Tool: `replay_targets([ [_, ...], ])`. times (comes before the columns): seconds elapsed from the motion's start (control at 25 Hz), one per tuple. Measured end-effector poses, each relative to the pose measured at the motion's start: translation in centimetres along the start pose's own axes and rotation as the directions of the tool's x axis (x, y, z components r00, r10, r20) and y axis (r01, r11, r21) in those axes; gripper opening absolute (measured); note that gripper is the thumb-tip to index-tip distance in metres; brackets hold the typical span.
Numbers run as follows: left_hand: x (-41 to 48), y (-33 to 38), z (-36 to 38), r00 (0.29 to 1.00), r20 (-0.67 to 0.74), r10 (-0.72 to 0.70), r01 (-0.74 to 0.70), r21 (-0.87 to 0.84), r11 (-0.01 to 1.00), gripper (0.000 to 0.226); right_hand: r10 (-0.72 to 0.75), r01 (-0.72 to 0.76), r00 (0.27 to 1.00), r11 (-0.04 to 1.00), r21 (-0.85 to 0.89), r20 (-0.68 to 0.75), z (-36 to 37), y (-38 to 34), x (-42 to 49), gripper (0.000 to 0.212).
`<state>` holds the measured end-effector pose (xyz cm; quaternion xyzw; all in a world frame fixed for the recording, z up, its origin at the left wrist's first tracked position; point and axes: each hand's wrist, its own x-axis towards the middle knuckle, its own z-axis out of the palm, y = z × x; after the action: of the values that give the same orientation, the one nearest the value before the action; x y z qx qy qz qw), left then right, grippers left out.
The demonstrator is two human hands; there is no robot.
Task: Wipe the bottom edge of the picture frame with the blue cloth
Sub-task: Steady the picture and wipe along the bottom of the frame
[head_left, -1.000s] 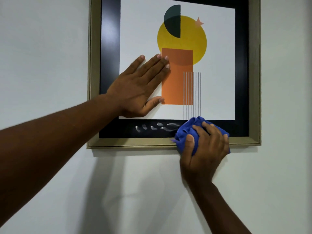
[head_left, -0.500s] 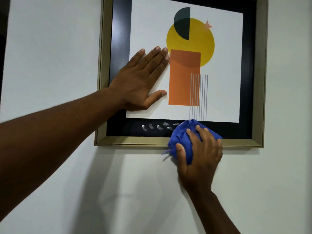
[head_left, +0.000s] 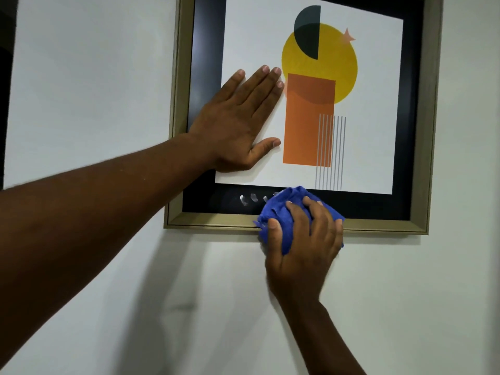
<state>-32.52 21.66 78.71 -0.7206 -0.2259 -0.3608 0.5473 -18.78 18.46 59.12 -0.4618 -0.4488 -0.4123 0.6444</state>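
Note:
A picture frame (head_left: 384, 227) with a gold-coloured rim and a black inner border hangs on the wall, with abstract art of a yellow circle and an orange rectangle inside. My left hand (head_left: 238, 123) lies flat on the glass at the picture's left side, fingers spread. The bunched blue cloth (head_left: 278, 209) is pressed against the frame's bottom edge, a little left of its middle, with my right hand (head_left: 303, 239) closed over it. The cloth covers part of the black border and the gold rim there.
The frame hangs on a plain white wall (head_left: 94, 90). White smudge marks (head_left: 249, 199) show on the black border just left of the cloth. A dark strip (head_left: 5, 98) runs down the far left of the view.
My right hand has slid the blue cloth leftwards along the bottom edge, over some of the white smudges. My left hand has stayed flat on the glass.

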Motion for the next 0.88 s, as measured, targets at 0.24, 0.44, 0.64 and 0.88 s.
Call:
replay_targets([
  [0.24, 0.0, -0.1, 0.1, 1.000, -0.009, -0.005, 0.005, -0.003, 1.000, 0.086, 0.058, -0.058, 0.998, 0.998, 0.016, -0.013, 0.4, -1.6, 0.0, 0.038],
  [0.44, -0.1, -0.2, 0.4, 1.000, -0.022, 0.000, 0.000, -0.015, 1.000, 0.087, 0.177, -0.176, 0.984, 0.984, 0.018, -0.021, 1.0, -3.6, 0.3, 0.037],
  [0.64, -0.2, -0.2, 0.4, 1.000, -0.012, -0.003, 0.003, -0.013, 1.000, 0.087, 0.097, -0.097, 0.995, 0.995, 0.038, 0.000, 0.9, -3.4, -0.7, 0.036],
  [0.88, -0.2, -0.3, 0.5, 1.000, -0.021, -0.008, 0.008, -0.025, 1.000, 0.087, 0.101, -0.101, 0.994, 0.995, 0.001, 0.033, 2.2, -7.1, -0.6, 0.029],
])
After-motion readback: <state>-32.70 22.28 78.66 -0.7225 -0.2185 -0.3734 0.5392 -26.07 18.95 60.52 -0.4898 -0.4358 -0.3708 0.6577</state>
